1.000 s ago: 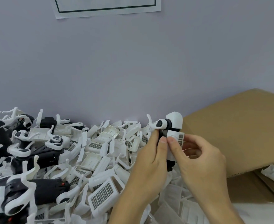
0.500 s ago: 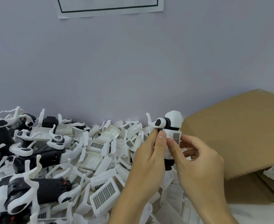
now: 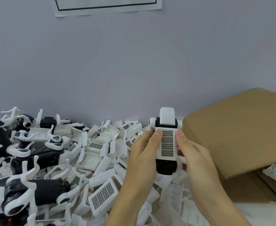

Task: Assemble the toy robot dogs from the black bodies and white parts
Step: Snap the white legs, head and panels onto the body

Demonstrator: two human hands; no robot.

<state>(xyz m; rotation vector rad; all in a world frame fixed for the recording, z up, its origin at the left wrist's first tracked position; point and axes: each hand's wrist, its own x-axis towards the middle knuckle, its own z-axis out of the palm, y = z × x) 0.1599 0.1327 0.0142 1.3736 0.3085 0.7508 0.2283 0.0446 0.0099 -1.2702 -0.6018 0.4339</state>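
Observation:
I hold one toy robot dog upright between both hands, above the heap of parts. It has a black body, a white head on top and a white grid-patterned back cover facing me. My left hand grips its left side, thumb on the cover's upper left corner. My right hand grips the right side, thumb on the cover's right edge. The dog's lower black end shows below the cover.
A heap of loose white grid covers spreads across the table below and left. Several black-bodied dogs with white legs lie at the far left. A brown cardboard box stands at the right, more white parts under its flap.
The dog has turned in my hands so that the grid cover faces me squarely. My right thumb slid from the cover's face to its right edge. Both hands stayed on the toy.

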